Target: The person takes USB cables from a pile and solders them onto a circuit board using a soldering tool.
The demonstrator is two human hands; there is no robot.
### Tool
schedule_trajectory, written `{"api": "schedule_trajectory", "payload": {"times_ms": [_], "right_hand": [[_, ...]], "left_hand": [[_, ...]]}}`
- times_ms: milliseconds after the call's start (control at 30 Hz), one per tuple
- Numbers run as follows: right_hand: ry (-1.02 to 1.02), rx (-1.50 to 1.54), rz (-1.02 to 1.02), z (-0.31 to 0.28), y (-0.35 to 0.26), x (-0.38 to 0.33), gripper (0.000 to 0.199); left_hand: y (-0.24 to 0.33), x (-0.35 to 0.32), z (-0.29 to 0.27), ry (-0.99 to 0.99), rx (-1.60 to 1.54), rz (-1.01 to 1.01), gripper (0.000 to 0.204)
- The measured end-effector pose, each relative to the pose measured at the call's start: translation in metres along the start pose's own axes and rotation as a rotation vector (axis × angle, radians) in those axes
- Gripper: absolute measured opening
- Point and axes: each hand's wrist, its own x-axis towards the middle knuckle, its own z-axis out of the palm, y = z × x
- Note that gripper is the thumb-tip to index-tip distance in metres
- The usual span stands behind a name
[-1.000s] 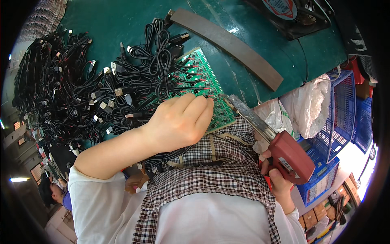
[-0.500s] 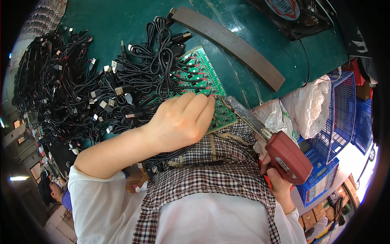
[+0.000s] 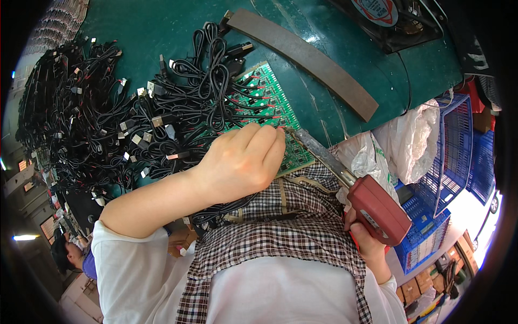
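My left hand [image 3: 243, 156] is closed in a pinch over a green circuit board [image 3: 278, 97]. A bit of thin red wire shows at its fingertips; most of what it pinches is hidden by the fingers. From the right, my right hand [image 3: 368, 240] grips a soldering iron [image 3: 377, 210] with a dark red, gun-like body. Its long metal shaft reaches up to the left, and the tip is at the board right by my left fingertips. Several black cables [image 3: 216, 70] lie across the board, their thin wire ends in rows on it.
A big heap of black USB cables [image 3: 75, 119] covers the left of the green table [image 3: 162, 21]. A curved brown bar [image 3: 307, 59] lies beyond the board. At the far right stands a fan [image 3: 388, 21]. Plastic bags [image 3: 410, 146] and blue crates [image 3: 453, 156] sit beside the table.
The soldering iron has shifted slightly left and up, bringing its tip closer to my left fingertips. My left hand has barely moved.
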Motion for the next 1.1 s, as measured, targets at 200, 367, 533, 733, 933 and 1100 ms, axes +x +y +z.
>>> {"api": "schedule_trajectory", "payload": {"times_ms": [200,367,533,733,933,1100], "right_hand": [[0.033,0.324,0.014,0.011,-0.014,0.005,0.062],[0.027,0.175,-0.021,0.012,-0.015,0.006,0.066],[0.036,0.176,-0.006,0.012,-0.014,0.004,0.066],[-0.031,0.319,-0.139,0.006,-0.008,0.001,0.054],[-0.025,0.343,-0.157,0.010,-0.007,-0.001,0.053],[0.080,0.175,0.001,0.015,-0.011,-0.003,0.063]], "left_hand": [[0.000,-0.001,0.002,0.013,-0.012,0.002,0.022],[0.001,0.000,0.001,0.011,-0.023,-0.009,0.021],[-0.005,-0.001,0.004,0.047,-0.197,-0.116,0.016],[-0.002,0.011,-0.007,-0.081,-0.547,-0.497,0.011],[-0.001,0.011,-0.002,-0.104,-0.458,-0.439,0.009],[0.002,0.012,0.000,-0.108,-0.447,-0.468,0.011]]}}
